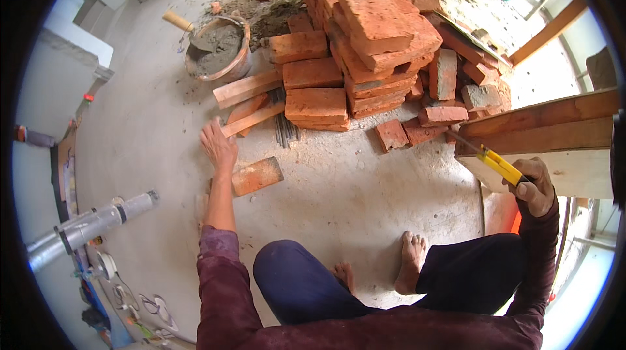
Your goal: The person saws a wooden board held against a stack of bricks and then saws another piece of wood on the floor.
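Observation:
My left hand [218,146] reaches forward, its fingers closed on the near end of a wooden strip [257,119]. The strip's other end lies by the brick stack, over some thin dark rods [285,130]. A thicker wood piece [246,88] lies just beyond it, and a single brick [257,176] rests on the floor beside my left forearm. Out to the right, my right hand [536,188] grips a tool with a yellow and black handle [501,165]. Its thin metal blade points toward the bricks; its exact kind is not clear.
A tall stack of red bricks [385,43] stands ahead, with loose bricks [443,75] on its right. Left of it sits a mortar bucket [242,57] with a wooden-handled tool [178,21]. A wooden beam [541,125] juts in from the right. Grey pipes [91,223] lie left.

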`<state>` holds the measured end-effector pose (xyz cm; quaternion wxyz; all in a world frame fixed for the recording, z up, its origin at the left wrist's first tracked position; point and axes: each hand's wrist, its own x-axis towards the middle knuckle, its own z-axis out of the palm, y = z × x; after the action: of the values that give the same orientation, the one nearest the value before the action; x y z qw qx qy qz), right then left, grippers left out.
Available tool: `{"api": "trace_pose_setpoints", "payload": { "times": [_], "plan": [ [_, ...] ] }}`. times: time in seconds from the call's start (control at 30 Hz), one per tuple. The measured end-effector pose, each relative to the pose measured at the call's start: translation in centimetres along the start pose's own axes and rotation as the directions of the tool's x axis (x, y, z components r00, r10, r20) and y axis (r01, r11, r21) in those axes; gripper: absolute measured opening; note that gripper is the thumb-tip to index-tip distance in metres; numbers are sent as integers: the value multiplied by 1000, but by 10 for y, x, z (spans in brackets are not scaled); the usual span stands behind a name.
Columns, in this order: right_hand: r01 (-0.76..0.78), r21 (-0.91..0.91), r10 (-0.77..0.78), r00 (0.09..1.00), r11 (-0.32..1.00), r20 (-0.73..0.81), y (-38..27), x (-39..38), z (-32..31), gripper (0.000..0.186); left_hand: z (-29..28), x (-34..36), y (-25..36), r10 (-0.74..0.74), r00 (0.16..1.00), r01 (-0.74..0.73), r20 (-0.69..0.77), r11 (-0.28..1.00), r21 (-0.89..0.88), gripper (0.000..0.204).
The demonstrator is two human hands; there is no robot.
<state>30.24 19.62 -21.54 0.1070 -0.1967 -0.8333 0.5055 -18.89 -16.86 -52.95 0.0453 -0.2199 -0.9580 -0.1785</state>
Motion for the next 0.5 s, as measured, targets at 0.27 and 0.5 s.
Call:
{"api": "trace_pose_setpoints", "payload": {
  "times": [0.27,0.5],
  "plan": [
    [-671,-165,683,730,723,23,-7,-79,-39,28,-39,125,84,288,852,-415,437,880,231,123],
    [-564,-374,621,783,736,39,2,-122,-41,36,-36,105,63,155,934,-259,323,915,310,70]
  ]
}}
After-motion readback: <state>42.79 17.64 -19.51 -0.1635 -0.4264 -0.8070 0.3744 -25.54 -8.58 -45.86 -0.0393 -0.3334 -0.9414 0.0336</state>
